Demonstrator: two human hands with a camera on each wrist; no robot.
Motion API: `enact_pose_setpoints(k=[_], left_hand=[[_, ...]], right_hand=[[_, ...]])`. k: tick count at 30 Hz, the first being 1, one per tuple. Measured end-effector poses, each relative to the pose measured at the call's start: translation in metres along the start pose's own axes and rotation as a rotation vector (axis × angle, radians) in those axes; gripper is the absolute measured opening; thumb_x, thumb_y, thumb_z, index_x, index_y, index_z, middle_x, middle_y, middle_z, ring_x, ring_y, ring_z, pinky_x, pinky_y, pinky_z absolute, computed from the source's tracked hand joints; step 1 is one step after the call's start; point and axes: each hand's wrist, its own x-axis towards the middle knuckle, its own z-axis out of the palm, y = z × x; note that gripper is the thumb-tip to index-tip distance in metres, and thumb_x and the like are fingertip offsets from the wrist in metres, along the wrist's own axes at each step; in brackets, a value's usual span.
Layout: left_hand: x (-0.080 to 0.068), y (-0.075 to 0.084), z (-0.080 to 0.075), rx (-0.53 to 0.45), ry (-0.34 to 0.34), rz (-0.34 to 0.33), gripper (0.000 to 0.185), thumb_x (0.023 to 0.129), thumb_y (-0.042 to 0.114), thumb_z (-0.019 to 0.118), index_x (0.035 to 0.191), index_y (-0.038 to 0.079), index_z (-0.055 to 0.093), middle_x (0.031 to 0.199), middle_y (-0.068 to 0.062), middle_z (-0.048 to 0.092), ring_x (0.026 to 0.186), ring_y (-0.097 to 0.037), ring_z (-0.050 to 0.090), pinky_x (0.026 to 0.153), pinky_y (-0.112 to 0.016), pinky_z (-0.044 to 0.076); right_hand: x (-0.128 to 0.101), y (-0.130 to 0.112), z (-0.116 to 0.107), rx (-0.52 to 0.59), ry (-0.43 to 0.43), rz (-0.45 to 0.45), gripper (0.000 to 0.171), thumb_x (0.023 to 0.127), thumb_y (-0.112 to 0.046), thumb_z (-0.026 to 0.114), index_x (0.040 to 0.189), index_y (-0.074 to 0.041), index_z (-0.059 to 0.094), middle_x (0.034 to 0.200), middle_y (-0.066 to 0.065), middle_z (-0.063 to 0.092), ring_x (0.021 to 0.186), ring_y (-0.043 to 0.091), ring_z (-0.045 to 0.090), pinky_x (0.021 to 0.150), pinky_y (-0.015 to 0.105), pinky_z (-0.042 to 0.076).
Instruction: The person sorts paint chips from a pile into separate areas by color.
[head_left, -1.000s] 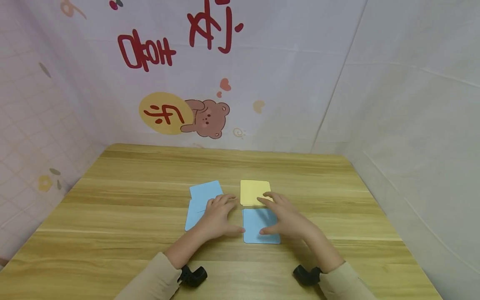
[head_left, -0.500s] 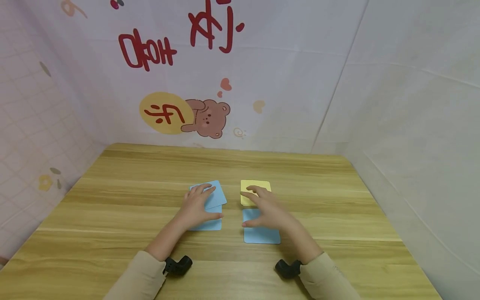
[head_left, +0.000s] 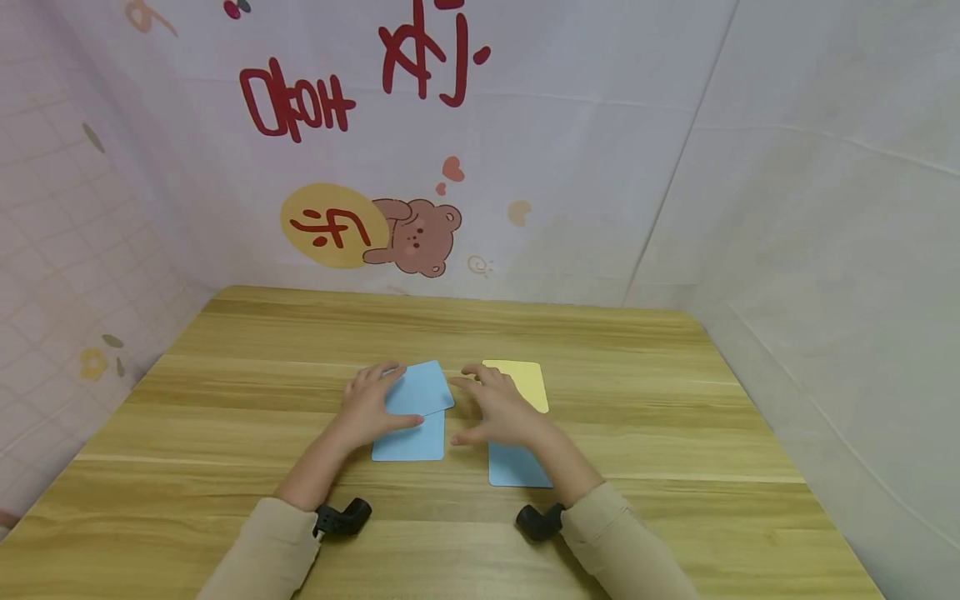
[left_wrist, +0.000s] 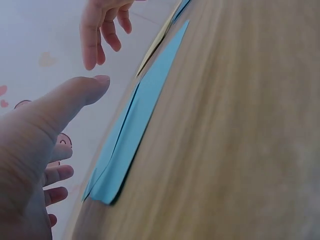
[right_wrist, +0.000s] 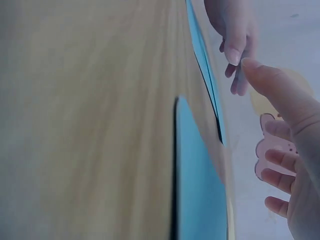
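Note:
My left hand (head_left: 370,410) hovers over the left edge of two overlapping blue square cards, its fingers spread and holding nothing. The upper blue card (head_left: 426,387) lies tilted across the top of the lower blue card (head_left: 412,442). To their right, my right hand (head_left: 495,411) is held in the air with fingers parted and nothing in them. It covers part of a yellow square card (head_left: 531,383) and of the blue card (head_left: 517,468) in front of it. Both wrist views show the hands raised above the cards, thumbs pointing toward each other.
The cards lie flat on a wood-grain table (head_left: 300,333). A white cloth (head_left: 585,167) with a printed bear (head_left: 420,237) and red characters hangs behind it, and plain cloth stands along the right side. A black wrist mount (head_left: 345,518) sits below each hand.
Both hands have moved left: the left from between the card groups to the left pair's outer edge, the right from the right-hand cards toward the gap. The cards stay in place.

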Motion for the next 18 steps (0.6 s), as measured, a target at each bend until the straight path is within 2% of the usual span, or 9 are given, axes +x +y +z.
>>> enact_pose_setpoints(k=[9, 18], left_hand=[[-0.001, -0.017, -0.003, -0.003, -0.002, -0.02, 0.093, 0.071, 0.047, 0.081, 0.141, -0.001, 0.044, 0.145, -0.021, 0.037, 0.13, -0.044, 0.028, 0.098, -0.065, 0.016], [-0.002, -0.023, -0.005, -0.003, -0.019, -0.008, 0.095, 0.07, 0.05, 0.081, 0.141, -0.001, 0.044, 0.143, -0.021, 0.039, 0.128, -0.045, 0.03, 0.096, -0.066, 0.017]], right_hand=[[0.03, -0.008, 0.007, -0.021, -0.062, 0.037, 0.091, 0.071, -0.054, 0.079, 0.146, -0.018, 0.042, 0.145, 0.008, 0.033, 0.132, 0.025, 0.029, 0.102, 0.046, 0.026], [0.054, -0.004, 0.009, -0.045, -0.121, 0.04, 0.089, 0.072, -0.053, 0.079, 0.146, -0.019, 0.042, 0.144, 0.006, 0.034, 0.132, 0.027, 0.029, 0.104, 0.05, 0.025]])
